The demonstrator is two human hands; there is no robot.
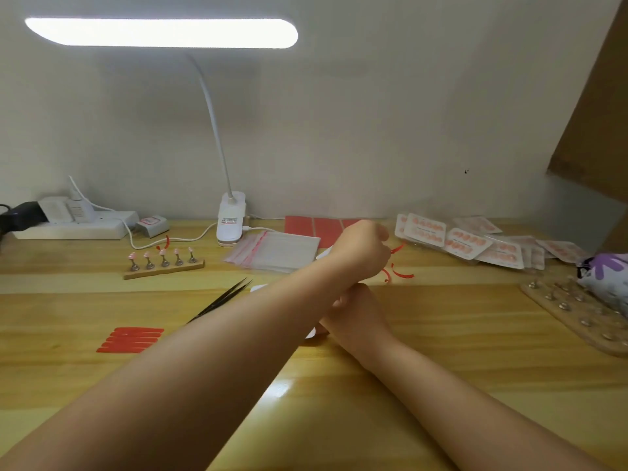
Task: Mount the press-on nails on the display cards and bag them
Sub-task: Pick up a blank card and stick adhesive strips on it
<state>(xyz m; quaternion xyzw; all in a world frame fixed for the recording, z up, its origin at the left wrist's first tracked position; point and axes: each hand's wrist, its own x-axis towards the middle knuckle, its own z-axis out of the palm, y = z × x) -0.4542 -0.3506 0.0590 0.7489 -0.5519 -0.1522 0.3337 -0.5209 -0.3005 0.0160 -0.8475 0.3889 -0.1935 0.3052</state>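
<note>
Wooden desk (pixel 441 351), my arms crossed over it.
From the left I see nails on a stand (pixel 163 263), red strips (pixel 131 339), tweezers (pixel 221 300) and bags (pixel 275 249); my left hand (pixel 362 248) is curled past them, my right hand (pixel 353 311) pinches a white card (pixel 314 333), and finished cards (pixel 469 243) lie far right.

lamp (pixel 161 33) glare, soft edge blur

The left arm crosses over the right hand (pixel 353 311), so its fingers and most of the white card (pixel 314 333) under it are hidden. The left hand (pixel 362 248) is turned away, so its fingers cannot be seen. The studded board (pixel 577 317) and purple bag (pixel 608 270) are cut off at the right edge.
</note>
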